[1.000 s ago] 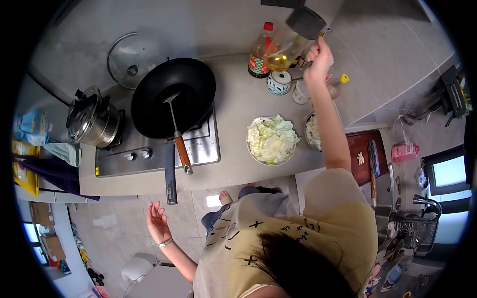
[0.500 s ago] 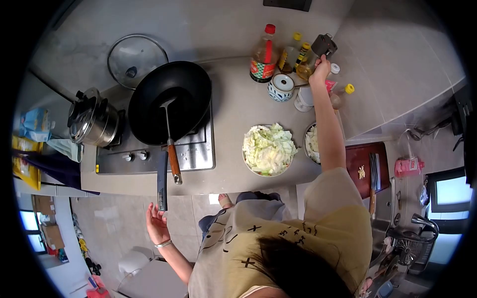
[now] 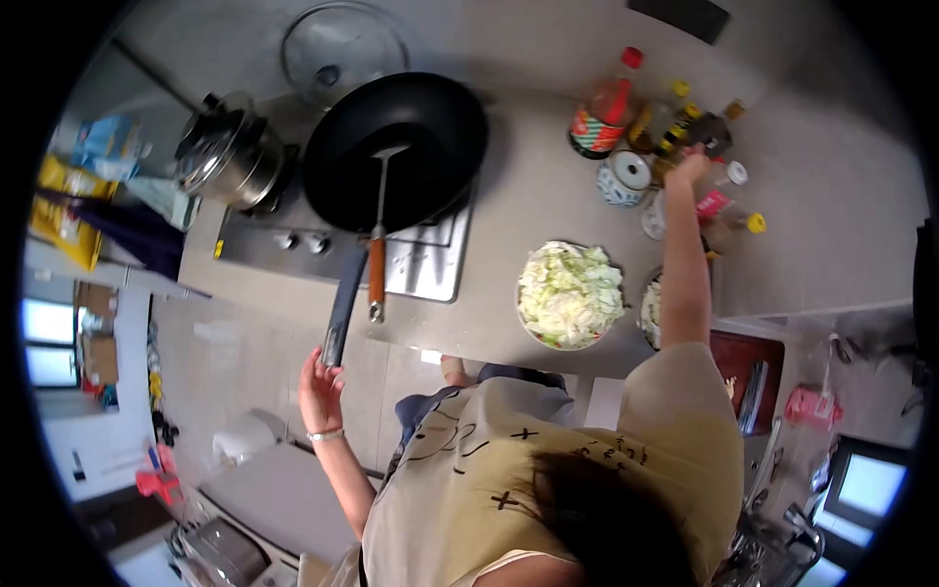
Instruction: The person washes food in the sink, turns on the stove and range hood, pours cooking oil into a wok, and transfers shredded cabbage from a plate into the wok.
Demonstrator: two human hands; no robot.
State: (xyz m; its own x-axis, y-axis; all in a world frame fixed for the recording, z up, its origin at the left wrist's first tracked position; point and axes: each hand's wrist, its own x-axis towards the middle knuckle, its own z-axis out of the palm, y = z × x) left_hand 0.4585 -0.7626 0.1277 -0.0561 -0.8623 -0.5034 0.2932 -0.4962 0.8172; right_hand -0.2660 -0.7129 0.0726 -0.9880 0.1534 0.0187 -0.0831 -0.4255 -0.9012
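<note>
My left hand (image 3: 321,394) has its fingers loosely spread at the end of the wok's dark handle (image 3: 343,311); whether they touch it is unclear. The black wok (image 3: 342,147) rests on the stove, and a spatula (image 3: 378,272) with a wooden grip lies in it. At the back right, my right hand (image 3: 691,168) is closed on the oil jug (image 3: 708,134), low among the bottles, its lower part hidden. Beside that hand are a patterned lidded jar (image 3: 620,184) and a red-capped bottle (image 3: 599,122).
A bowl of chopped cabbage (image 3: 570,296) sits near the counter's front edge, with a second bowl (image 3: 649,311) partly behind my right arm. A steel pot (image 3: 235,161) stands on the left burner. A glass lid (image 3: 342,49) leans against the wall.
The oil jug came down from a raised, tilted position to the bottles with my right hand. My left hand moved up to the wok handle's end. The view has shifted.
</note>
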